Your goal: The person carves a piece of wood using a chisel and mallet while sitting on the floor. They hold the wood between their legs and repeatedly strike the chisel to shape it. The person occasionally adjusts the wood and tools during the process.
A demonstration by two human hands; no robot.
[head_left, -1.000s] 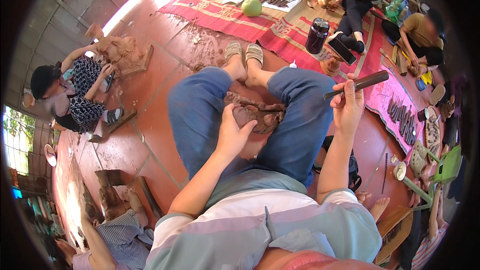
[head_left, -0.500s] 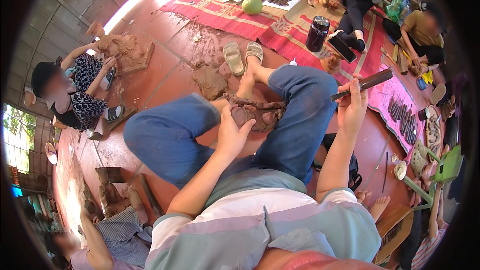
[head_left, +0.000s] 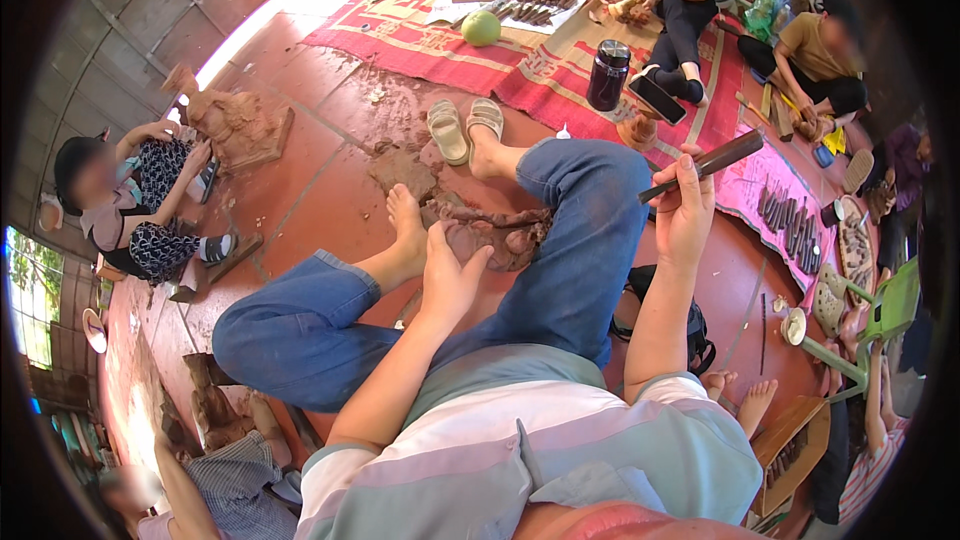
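One cardboard box (head_left: pixel 816 447) at lower right holds dark pieces; at centre I see left hand (head_left: pixel 448 275), thumb spread, touching clay relief (head_left: pixel 508 248), right hand (head_left: pixel 688 202) fingers clamped on dark-handled tool (head_left: pixel 732 153).

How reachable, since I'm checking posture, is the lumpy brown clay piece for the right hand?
Likely yes: the right hand, holding a dark slender tool, could pass over the intervening blue denim-clad leg to the clay piece.
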